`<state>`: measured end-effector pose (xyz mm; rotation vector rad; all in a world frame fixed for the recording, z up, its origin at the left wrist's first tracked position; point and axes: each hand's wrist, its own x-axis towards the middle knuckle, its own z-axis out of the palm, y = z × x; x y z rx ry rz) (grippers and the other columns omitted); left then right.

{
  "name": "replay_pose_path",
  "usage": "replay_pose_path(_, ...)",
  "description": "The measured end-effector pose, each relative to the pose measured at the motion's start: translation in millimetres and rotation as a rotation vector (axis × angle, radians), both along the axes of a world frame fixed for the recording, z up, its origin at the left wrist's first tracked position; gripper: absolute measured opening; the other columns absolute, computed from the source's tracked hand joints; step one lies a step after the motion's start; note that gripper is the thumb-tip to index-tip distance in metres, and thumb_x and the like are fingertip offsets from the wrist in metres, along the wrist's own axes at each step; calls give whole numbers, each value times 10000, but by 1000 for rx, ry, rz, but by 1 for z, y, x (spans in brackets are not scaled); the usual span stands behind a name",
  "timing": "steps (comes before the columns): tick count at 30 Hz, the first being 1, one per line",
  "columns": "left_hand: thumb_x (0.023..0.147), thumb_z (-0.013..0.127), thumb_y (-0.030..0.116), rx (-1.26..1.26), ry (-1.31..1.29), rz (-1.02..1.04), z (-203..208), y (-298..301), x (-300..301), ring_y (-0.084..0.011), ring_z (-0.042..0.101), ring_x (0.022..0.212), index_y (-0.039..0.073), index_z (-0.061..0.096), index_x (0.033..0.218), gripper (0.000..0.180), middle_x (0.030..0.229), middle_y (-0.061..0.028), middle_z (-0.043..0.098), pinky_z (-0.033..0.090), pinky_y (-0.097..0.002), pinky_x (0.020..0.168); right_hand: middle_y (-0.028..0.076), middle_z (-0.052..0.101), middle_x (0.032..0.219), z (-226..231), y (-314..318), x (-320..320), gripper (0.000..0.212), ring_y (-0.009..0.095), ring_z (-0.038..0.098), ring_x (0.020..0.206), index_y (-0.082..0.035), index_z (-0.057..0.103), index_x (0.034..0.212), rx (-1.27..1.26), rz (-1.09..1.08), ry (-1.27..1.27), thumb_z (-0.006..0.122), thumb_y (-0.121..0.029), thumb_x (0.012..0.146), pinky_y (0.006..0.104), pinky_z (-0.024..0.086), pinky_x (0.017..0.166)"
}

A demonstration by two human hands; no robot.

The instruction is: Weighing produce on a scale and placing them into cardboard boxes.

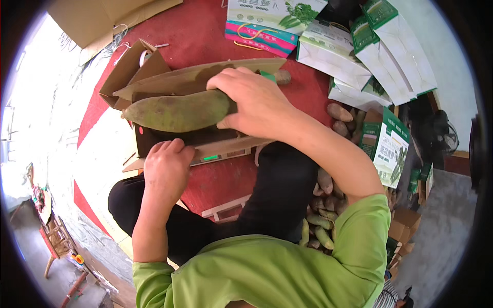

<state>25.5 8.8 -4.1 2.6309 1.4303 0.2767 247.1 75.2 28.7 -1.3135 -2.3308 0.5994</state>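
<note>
Right hand [251,100]: fingers wrapped over the far side of the radish [177,112], thumb on the near side, clamped around its right end. Radish is big, green-brown, lengthwise at the mouth of the box [226,146]; its left tip is by the box's left end. Can't tell if its underside touches the bottom.

Left hand [167,161]: fingers bent, close together, at the near wall of the box, left half. Can't tell if they pinch the wall or just rest there; the undersides are hidden.

Box is long, brown, open on top, flaps up. Under its near edge: scale [209,158] with a lit green display. Box and scale sit on a red mat [218,182].

Just past the box's right end: pale tip of another root [281,77], green patch beside it. Left end, far corner: white ring [145,57] at a raised flap.

Farther out: loose root pile [323,237] right of the box, nearer the person. White-green cartons [334,54] stacked beyond its right end, pink-blue carton [264,40] next to them. Cardboard sheet [102,23] beyond its left end.
</note>
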Motion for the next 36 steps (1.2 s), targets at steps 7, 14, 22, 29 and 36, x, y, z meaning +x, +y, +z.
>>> replay_pose_path(7, 588, 673, 18, -24, 26, 96, 8, -1, -1, -274, 601, 805, 91, 659, 830, 253, 772, -63, 549, 489, -375, 762, 96, 636, 1049, -1, 6, 33, 418, 269, 602, 1001, -79, 589, 1124, 117, -117, -35, 736, -190, 748, 373, 494, 837)
replay_pose_path(14, 693, 650, 50, -68, 18, 142, 6, -3, 7, -283, 594, 802, 66, 684, 858, 169, 753, -84, 557, 479, -377, 776, 48, 686, 900, -41, -59, 168, 271, 123, 617, 816, -36, 655, 1047, -25, -678, 203, 687, -190, 826, 272, 480, 744)
replay_pose_path(22, 751, 623, 58, -77, -38, 129, 6, -3, 14, -309, 584, 807, 36, 669, 868, 128, 769, -107, 564, 463, -394, 756, 126, 686, 893, -264, -213, 293, 220, 255, 654, 822, -55, 667, 958, -330, -1287, -2, 685, -166, 769, 370, 509, 734)
replay_pose_path(29, 700, 628, 6, -76, -11, 124, 7, -1, 7, -299, 603, 835, 42, 656, 863, 169, 822, -90, 612, 478, -388, 773, 34, 533, 1169, -272, -225, 289, 439, 248, 515, 1122, -196, 526, 1188, -354, -968, -923, 687, -189, 781, 421, 459, 827)
replay_pose_path(36, 597, 687, 12, -52, -62, 37, 14, 5, 14, -304, 602, 803, 29, 638, 837, 246, 823, -86, 609, 488, -409, 785, 2, 558, 1126, -302, -216, 316, 281, 198, 514, 1078, -209, 569, 1116, -114, -590, -1006, 544, -136, 845, 404, 408, 842)
